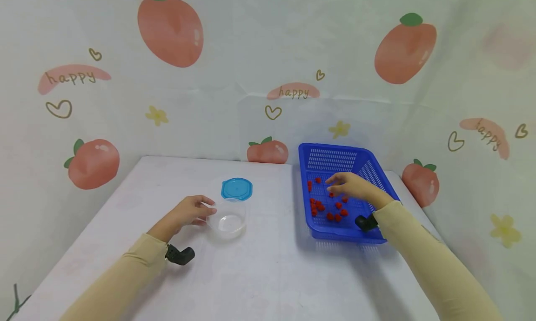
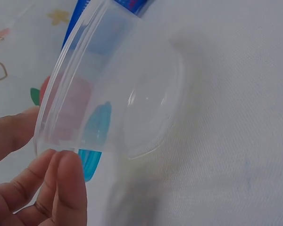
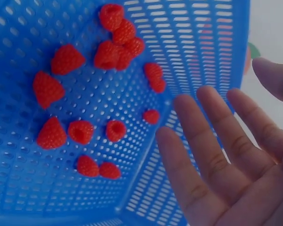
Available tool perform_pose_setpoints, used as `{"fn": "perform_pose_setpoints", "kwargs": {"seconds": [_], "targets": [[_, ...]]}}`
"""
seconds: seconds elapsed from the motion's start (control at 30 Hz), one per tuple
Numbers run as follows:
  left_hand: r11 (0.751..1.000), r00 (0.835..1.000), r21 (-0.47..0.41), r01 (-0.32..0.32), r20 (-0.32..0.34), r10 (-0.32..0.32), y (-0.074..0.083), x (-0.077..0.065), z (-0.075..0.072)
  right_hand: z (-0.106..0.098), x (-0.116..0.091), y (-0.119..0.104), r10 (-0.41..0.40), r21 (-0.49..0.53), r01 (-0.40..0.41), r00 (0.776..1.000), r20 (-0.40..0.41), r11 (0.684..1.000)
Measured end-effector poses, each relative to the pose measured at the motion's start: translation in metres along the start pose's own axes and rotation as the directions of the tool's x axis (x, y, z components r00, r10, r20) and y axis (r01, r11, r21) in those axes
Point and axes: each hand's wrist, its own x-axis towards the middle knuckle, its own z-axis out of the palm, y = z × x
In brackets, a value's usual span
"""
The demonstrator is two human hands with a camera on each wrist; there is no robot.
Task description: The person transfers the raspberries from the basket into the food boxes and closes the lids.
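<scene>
My left hand (image 1: 193,211) pinches the rim of a clear, round plastic container (image 2: 146,94) between thumb and fingers. No berries show inside it. Above the blue plastic basket (image 1: 347,235) at the right is my right hand (image 1: 356,187), its fingers spread and nothing in its grasp. Several red raspberries (image 3: 115,130) lie scattered on the basket's perforated floor, some bunched together on its left side. In the right wrist view the fingertips are near the berries, without holding any.
A blue lid (image 1: 237,189) lies flat on the white table (image 1: 268,274) just behind the container. A fruit-patterned curtain (image 1: 226,121) hangs behind and along the sides. A small black camera (image 1: 180,255) is strapped to each wrist.
</scene>
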Motion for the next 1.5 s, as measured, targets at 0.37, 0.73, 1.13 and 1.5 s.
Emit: {"fn": "perform_pose_setpoints", "kwargs": {"seconds": [0.37, 0.73, 1.13, 1.5], "targets": [[0.999, 1.0, -0.041, 0.011, -0.001, -0.011, -0.003, 0.006, 0.002, 0.004, 0.02, 0.012, 0.024, 0.1, -0.029, 0.998, 0.056, 0.995], [0.998, 1.0, -0.068, -0.001, 0.007, 0.002, 0.001, 0.004, 0.003, 0.013, 0.033, 0.021, 0.081, 0.144, -0.094, 0.992, 0.095, 0.985], [0.998, 1.0, -0.07, -0.004, 0.001, 0.004, -0.001, 0.006, 0.002, 0.027, 0.045, 0.027, 0.135, 0.132, -0.159, 0.975, 0.175, 0.979], [0.999, 1.0, -0.049, 0.017, -0.006, -0.018, 0.0, 0.005, 0.001, 0.036, 0.05, 0.027, 0.176, 0.1, -0.198, 0.965, 0.196, 0.975]]}}
